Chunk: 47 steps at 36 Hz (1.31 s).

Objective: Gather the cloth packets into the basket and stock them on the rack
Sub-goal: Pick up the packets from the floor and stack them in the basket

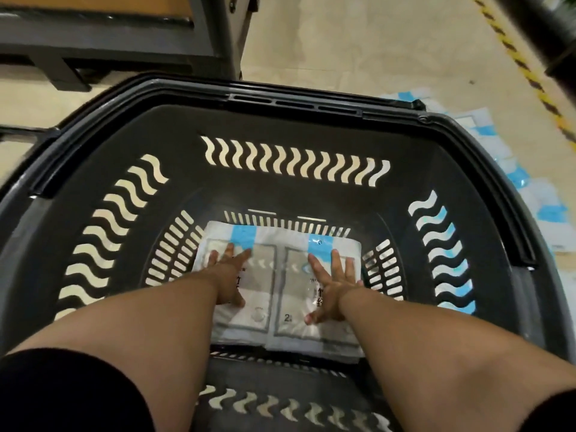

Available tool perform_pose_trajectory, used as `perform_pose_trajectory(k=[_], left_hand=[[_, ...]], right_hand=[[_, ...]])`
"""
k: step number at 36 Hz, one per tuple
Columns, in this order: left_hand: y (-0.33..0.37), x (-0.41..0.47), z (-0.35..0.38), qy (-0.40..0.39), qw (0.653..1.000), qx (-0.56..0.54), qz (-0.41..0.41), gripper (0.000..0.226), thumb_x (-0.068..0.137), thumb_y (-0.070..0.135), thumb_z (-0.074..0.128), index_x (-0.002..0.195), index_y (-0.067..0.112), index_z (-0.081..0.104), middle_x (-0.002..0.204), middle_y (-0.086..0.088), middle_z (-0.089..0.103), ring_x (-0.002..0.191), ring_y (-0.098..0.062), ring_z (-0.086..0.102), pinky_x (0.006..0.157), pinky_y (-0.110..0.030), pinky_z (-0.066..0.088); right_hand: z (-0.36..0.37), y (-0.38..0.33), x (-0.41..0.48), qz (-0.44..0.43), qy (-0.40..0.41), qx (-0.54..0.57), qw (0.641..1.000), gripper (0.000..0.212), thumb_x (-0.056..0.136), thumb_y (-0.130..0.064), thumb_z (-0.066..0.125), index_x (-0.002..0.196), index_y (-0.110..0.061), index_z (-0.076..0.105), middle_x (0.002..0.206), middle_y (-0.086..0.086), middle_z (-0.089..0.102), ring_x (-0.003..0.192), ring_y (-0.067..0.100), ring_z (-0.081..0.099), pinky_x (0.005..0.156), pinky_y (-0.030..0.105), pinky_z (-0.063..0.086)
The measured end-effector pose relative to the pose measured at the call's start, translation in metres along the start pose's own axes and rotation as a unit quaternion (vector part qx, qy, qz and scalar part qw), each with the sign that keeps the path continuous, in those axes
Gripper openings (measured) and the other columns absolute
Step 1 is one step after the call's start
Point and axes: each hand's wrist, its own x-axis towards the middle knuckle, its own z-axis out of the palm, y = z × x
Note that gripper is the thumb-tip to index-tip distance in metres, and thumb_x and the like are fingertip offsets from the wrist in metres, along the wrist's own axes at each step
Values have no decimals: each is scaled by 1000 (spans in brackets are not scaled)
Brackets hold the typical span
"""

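Observation:
A black plastic basket with wavy slots fills the view. Two cloth packets lie side by side flat on its floor, clear wrap with blue bands at the far end. My left hand lies flat with straight fingers on the left packet. My right hand presses with spread fingers on the right packet. Neither hand grips anything.
More blue-and-white packets lie spread on the floor beyond the basket's right side. A dark metal rack stands at the upper left. A yellow-black striped line runs across the floor at upper right.

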Motion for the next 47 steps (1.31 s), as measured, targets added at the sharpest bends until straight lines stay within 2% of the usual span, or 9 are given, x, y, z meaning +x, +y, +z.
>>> perform_pose_trajectory(k=[4,6,10,14,19,32,37,43,47], left_hand=[[11,-6,-19,21,1000,-5,-10,100,86,30,75,158,38,6,167,-1,-12,153,-32,0,121,-56,16],[16,-9,-27,53,998,-26,-13,95,85,30,74,158,37,13,167,-2,-6,153,-32,11,122,-50,21],[36,-28,-52,89,995,-41,7,84,83,27,75,155,30,31,160,-4,33,139,-26,43,113,-32,36],[61,-58,-85,160,987,9,14,55,85,23,70,138,21,53,134,-8,60,119,-29,58,97,-33,48],[88,-94,-115,249,967,40,22,65,82,24,65,144,30,45,143,-3,49,128,-29,50,104,-49,46],[154,-175,-152,455,881,126,26,60,88,48,59,144,31,45,142,3,52,132,-24,44,104,-43,42],[196,-200,-156,479,870,114,22,64,88,51,61,146,29,44,148,1,47,136,-24,41,106,-43,41],[271,-208,-155,494,859,111,71,67,89,55,60,148,28,42,151,-2,43,139,-25,37,110,-44,40],[330,-206,-144,507,843,123,129,66,88,51,63,146,25,45,150,-5,45,140,-28,35,112,-44,35]], right_hand=[[-16,1,2,8,-28,-62,998,136,74,-58,82,142,-53,-35,151,1,-49,145,37,-34,118,69,6],[-34,0,-1,4,-40,-102,994,132,75,-54,83,147,-52,-28,161,1,-35,153,37,-15,119,66,14],[-76,-8,-10,-20,-20,-95,995,95,81,-46,78,158,-27,25,164,5,28,143,29,40,117,43,35],[-106,-10,-29,-35,59,-97,993,72,75,-50,80,137,-23,55,138,6,60,118,28,60,105,41,47],[-148,-16,-78,-68,145,-84,983,69,90,-25,70,150,-13,38,147,13,50,131,32,51,107,41,45],[-220,0,-203,-186,327,-116,919,60,89,-36,67,143,-19,46,138,8,54,121,29,54,97,40,49],[-240,53,-243,-146,405,-95,898,51,93,-31,58,141,-19,45,130,7,51,122,29,48,81,36,39],[-250,149,-274,-65,440,-100,890,58,97,-37,57,148,-19,37,142,9,44,130,31,42,98,41,43],[-240,220,-290,-8,437,-96,894,61,98,-42,55,150,-21,34,143,9,44,130,31,41,98,43,44]])
